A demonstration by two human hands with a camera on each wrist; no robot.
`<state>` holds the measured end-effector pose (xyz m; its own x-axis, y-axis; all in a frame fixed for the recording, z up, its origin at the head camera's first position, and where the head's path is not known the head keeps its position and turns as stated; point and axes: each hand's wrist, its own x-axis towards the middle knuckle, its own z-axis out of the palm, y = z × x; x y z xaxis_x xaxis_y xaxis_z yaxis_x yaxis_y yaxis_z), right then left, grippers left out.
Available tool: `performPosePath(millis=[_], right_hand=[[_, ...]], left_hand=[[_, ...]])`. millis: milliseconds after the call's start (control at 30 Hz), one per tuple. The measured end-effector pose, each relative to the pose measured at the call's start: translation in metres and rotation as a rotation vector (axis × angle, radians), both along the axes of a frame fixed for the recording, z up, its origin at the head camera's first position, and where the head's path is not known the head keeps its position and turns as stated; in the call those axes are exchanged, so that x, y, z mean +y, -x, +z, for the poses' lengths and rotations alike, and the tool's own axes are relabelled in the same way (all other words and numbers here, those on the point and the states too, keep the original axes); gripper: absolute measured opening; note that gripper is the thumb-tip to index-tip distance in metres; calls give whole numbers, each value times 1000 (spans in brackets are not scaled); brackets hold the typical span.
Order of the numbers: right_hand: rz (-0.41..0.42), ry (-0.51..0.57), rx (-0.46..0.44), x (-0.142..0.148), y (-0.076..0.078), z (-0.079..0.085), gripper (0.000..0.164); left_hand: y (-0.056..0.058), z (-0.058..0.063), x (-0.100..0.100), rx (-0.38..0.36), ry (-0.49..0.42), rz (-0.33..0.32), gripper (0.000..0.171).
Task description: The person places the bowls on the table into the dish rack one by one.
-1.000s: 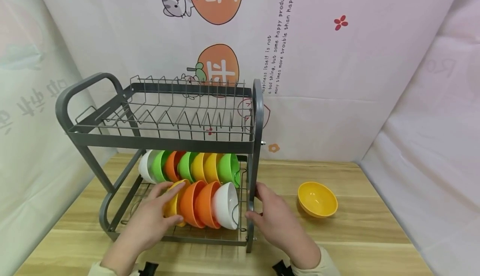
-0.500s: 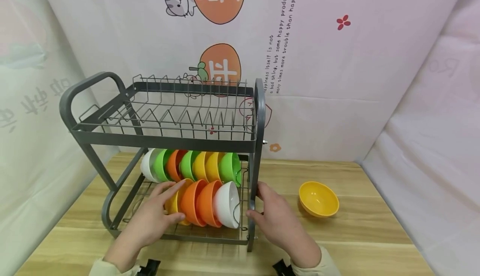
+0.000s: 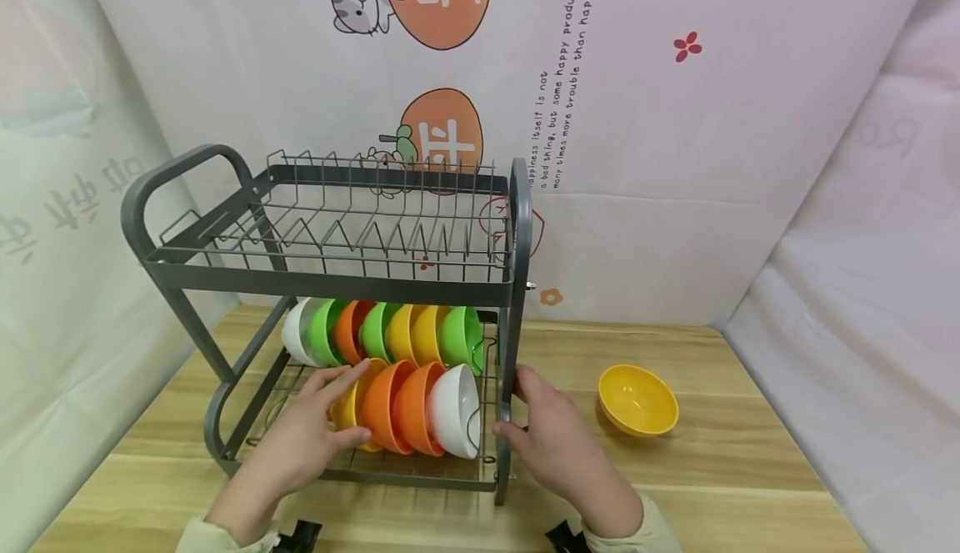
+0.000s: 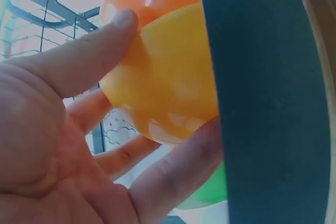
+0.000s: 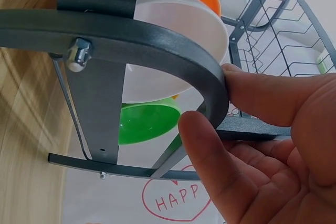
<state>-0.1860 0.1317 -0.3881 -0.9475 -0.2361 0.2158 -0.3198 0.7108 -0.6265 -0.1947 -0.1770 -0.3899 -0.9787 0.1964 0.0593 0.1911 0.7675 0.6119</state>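
Note:
My left hand holds the yellow bowl at the left end of the front row on the rack's lower tier. In the left wrist view its thumb reaches over the bowl's upper side and its fingers spread around the lower side. Two orange bowls and a white bowl stand on edge beside it, nested close together. My right hand grips the right side frame of the dark grey dish rack. In the right wrist view, thumb and fingers close around the frame's curved tube.
Behind the front row stands a second row of green, orange, yellow and white bowls. The upper tier carries wire dividers. Another yellow bowl sits upright on the wooden table at right. A printed cloth hangs behind.
The rack and hands appear slightly further right in the view, as does the loose yellow bowl. Both hands keep their hold, and the bowls stay in their rows.

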Motion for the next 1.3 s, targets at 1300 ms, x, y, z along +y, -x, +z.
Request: performPosePath(millis=[1300], right_hand=[[47, -11, 8, 15, -13, 4, 62]], left_hand=[[-28, 42, 73, 261, 22, 66, 89]])
